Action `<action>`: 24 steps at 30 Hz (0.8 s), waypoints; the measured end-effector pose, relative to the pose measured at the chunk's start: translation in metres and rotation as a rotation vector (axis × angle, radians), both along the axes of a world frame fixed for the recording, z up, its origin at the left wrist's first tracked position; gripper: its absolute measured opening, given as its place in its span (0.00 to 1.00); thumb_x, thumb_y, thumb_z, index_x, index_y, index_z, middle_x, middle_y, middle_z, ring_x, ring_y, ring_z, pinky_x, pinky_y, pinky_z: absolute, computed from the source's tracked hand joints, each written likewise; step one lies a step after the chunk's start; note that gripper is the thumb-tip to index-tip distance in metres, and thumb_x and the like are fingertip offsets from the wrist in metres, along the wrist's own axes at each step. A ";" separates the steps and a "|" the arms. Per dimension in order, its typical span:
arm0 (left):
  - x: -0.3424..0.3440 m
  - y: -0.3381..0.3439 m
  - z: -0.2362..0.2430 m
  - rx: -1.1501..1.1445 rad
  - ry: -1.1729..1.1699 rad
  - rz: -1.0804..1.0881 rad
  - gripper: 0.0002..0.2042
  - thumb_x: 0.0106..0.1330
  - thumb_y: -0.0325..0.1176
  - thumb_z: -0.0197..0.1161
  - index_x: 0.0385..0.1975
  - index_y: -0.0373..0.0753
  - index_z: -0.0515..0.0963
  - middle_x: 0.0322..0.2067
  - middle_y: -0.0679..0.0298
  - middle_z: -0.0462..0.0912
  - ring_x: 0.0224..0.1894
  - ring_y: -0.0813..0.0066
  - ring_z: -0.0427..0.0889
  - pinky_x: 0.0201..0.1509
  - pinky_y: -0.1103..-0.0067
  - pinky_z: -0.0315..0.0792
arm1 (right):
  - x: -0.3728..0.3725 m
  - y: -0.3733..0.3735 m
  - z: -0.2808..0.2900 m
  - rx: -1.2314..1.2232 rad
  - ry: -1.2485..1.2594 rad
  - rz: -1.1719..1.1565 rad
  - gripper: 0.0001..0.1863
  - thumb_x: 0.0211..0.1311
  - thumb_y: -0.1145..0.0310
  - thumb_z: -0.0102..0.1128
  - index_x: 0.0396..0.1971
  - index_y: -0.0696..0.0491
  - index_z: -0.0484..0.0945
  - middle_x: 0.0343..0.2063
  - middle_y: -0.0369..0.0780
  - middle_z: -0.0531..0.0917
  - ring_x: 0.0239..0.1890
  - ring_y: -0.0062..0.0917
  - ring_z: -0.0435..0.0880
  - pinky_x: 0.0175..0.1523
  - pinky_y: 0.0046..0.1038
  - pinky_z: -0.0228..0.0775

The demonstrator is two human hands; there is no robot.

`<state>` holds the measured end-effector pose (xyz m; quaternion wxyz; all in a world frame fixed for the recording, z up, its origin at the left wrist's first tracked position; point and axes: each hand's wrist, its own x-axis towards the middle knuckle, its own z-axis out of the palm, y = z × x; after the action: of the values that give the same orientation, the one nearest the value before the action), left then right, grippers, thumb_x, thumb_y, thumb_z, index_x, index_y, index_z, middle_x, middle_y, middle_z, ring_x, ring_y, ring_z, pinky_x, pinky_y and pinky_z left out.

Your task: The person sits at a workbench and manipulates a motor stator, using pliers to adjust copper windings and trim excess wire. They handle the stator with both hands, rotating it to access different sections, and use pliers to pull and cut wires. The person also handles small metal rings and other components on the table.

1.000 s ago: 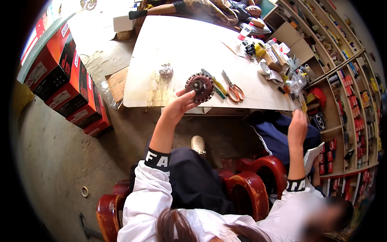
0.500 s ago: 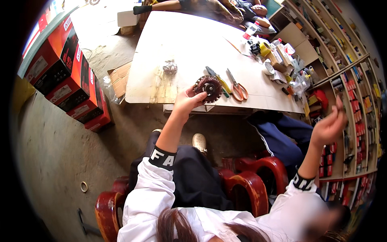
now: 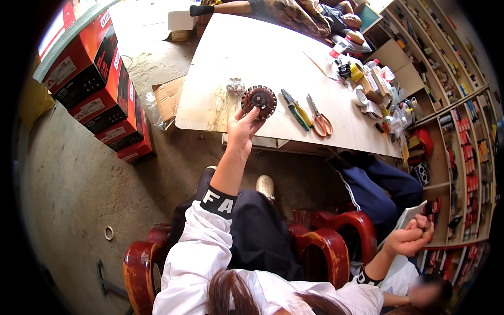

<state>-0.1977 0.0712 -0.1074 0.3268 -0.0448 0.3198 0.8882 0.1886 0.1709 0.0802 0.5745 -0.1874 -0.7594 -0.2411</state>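
Between the fingers and thumb of my left hand (image 3: 244, 127), a dark red-brown round part with a toothed rim and a central hub (image 3: 259, 101) is held up near the table's front edge. To its right on the table lie pliers with green and yellow handles (image 3: 297, 111) and scissors with orange handles (image 3: 319, 118). Just behind the part sits a small shiny round thing (image 3: 234, 85), too washed out to name. Far off at the right, my right hand (image 3: 408, 239) is raised with curled fingers; anything inside them is hidden. Behind it is a flat pale panel (image 3: 415, 211).
The pale table (image 3: 220, 52) carries a pile of tape, bottles and boxes (image 3: 375, 89) at its right. Stacked red-black cartons (image 3: 107, 100) stand left, shelves (image 3: 464, 157) right. A person (image 3: 336, 18) lies beyond the table; another in navy trousers (image 3: 367, 184) sits at my right.
My left hand has shifted slightly left and up, turning the toothed part's face more toward me. My right hand has dropped lower, its fingers now curled. The view has also shifted.
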 end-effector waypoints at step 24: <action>-0.009 0.010 -0.023 -0.086 0.091 -0.221 0.16 0.64 0.25 0.63 0.51 0.32 0.73 0.44 0.58 0.81 0.44 0.67 0.84 0.46 0.76 0.83 | -0.035 0.012 -0.047 -1.555 0.249 0.676 0.13 0.75 0.66 0.46 0.40 0.59 0.76 0.30 0.36 0.79 0.24 0.09 0.64 0.24 0.12 0.52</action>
<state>-0.2063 0.0810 -0.1303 0.4056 0.0171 0.3750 0.8334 0.1532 0.1830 0.0329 0.4031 -0.3167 -0.6553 0.5548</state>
